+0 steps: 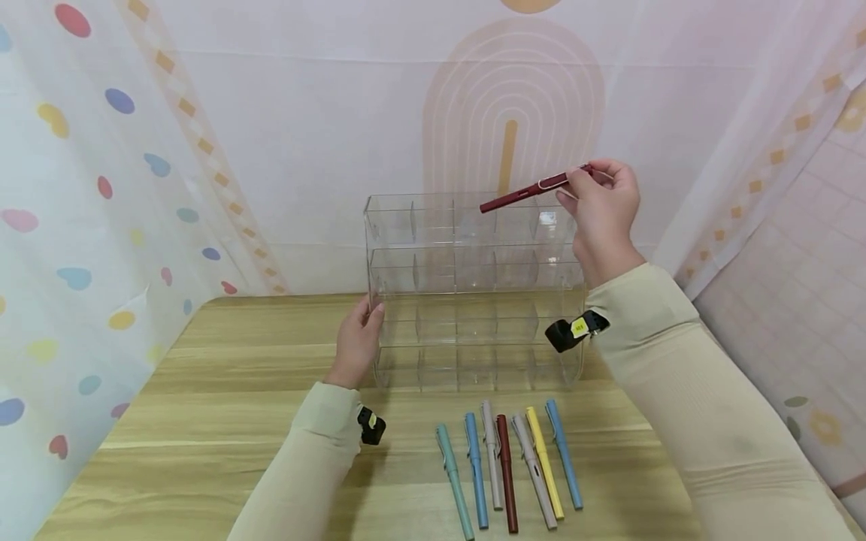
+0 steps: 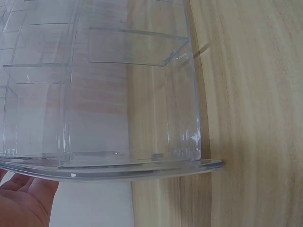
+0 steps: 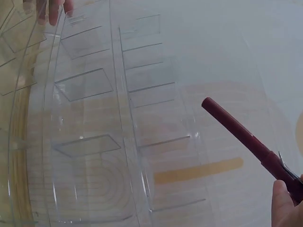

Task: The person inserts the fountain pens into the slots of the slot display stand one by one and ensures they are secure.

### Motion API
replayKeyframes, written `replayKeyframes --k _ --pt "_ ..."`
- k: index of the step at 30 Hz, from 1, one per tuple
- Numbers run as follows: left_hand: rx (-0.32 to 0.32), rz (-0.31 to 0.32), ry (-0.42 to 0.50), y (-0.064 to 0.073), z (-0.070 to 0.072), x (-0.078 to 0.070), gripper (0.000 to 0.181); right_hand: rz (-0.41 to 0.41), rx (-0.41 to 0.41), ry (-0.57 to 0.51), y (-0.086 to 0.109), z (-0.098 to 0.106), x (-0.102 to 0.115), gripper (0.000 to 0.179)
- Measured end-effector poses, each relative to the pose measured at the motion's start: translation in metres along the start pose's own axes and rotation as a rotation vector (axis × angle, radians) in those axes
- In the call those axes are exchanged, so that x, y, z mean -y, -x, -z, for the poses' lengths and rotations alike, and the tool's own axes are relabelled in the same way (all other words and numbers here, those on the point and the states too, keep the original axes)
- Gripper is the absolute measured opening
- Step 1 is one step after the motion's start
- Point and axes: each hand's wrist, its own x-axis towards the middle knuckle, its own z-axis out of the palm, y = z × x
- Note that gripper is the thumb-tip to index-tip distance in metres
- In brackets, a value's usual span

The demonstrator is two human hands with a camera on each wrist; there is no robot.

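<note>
A clear acrylic rack [image 1: 476,319] with rows of divided compartments stands upright on the table. My left hand [image 1: 358,338] grips its left side edge, thumb in front and the other fingers partly hidden behind the panel. In the left wrist view, that hand [image 2: 28,201] shows beside the rack's side wall [image 2: 118,170]. High at the right, my right hand [image 1: 605,214] pinches a dark red pen [image 1: 517,197] by its clipped cap end. The pen slants down to the left and overlaps the top row of compartments. In the right wrist view, the pen's [image 3: 236,130] free end points toward the rack.
Several pens lie side by side before the rack, among them a teal pen [image 1: 455,481], a second dark red pen [image 1: 506,473], a yellow pen [image 1: 545,462] and a blue pen [image 1: 564,454]. A patterned curtain [image 1: 304,113] hangs behind the wooden table [image 1: 223,421].
</note>
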Motion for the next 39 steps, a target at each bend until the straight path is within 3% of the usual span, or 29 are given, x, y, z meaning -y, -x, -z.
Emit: replayKeyframes --k 9,26,39 --pt "-0.007 -0.008 0.004 -0.002 -0.003 0.001 0.046 0.011 -0.037 -0.002 -0.007 -0.016 -0.008 0.022" --pt "-0.011 -0.01 0.0 -0.002 -0.003 0.003 0.045 0.055 0.027 0.132 -0.003 -0.035 -0.037 0.024" --pt "0.0 0.018 0.005 0.001 -0.003 0.0 0.048 0.092 0.073 0.24 -0.002 -0.035 -0.049 0.021"
